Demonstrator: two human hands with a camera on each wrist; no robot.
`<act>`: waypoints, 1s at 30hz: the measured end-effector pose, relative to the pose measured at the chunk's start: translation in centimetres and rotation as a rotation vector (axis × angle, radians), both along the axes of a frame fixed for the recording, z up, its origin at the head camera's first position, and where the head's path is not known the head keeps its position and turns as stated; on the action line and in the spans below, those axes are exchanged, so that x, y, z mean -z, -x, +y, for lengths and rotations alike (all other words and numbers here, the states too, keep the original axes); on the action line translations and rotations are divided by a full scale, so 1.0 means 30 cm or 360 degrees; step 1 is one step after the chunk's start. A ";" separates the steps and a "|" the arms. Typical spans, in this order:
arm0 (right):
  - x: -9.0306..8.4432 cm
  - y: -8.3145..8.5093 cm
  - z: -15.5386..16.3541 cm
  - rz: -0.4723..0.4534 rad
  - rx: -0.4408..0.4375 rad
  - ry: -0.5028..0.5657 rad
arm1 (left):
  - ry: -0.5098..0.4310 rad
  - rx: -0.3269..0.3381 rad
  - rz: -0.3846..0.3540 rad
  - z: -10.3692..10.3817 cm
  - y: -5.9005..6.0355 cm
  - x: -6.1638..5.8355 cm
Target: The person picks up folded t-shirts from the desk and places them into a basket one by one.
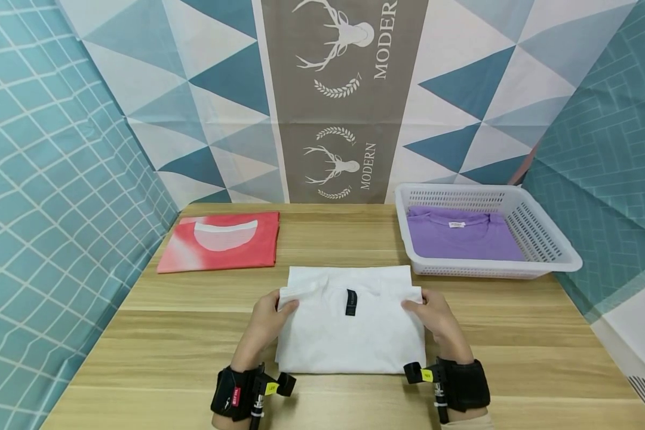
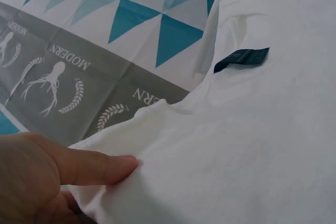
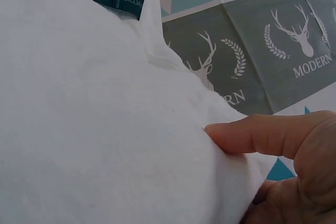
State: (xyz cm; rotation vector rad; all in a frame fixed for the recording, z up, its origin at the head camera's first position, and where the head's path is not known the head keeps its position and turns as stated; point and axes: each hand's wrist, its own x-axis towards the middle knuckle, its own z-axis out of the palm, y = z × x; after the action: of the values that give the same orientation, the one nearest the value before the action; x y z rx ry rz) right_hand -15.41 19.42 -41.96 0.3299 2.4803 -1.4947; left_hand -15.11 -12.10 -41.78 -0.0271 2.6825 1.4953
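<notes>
— Our left hand [image 1: 269,316] pinches the left end of the folded white shirt [image 1: 349,334], thumb on top of the cloth and the other fingers tucked beneath the fold. What does our right hand [image 1: 432,316] have?

— The same on the other side: it grips the shirt's right end, thumb [image 3: 252,135] pressed down on the fabric. We see a dark neck label [image 1: 350,301] between our two hands, near the shirt's far fold.

— And where does the shirt lie on the worktop [image 1: 166,358]?

— In the middle, close to the near edge, folded into a rough rectangle, with its far fold raised a little off the layer below where we hold it.

— What else do we share the worktop with?

— A folded red-and-white shirt [image 1: 220,240] towards the far left corner, and a white basket [image 1: 548,239] at the far right corner holding a purple shirt [image 1: 462,239]. The basket's near rim sits just beside the white shirt's far right corner.
</notes>
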 end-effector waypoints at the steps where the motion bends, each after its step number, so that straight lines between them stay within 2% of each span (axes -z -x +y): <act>1: -0.002 -0.001 0.000 0.0001 0.0002 0.0000 | -0.0003 -0.0001 0.0003 0.001 -0.001 -0.002; 15: -0.030 -0.021 0.011 0.0050 -0.0006 -0.0003 | -0.0058 -0.0001 0.0054 0.013 -0.013 -0.029; 26: -0.052 -0.023 0.017 0.0063 0.0063 0.0004 | -0.0007 0.0020 0.0179 0.035 0.002 -0.056; 30: -0.062 -0.025 0.022 0.0076 0.0072 -0.0007 | -0.0017 0.0021 0.0192 0.045 0.005 -0.069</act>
State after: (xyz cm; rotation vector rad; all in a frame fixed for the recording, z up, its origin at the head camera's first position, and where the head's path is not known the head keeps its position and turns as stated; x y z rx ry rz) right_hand -14.66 20.08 -40.10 0.3576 2.5296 -1.5320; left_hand -15.28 -10.75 -39.70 0.0840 2.7609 1.5558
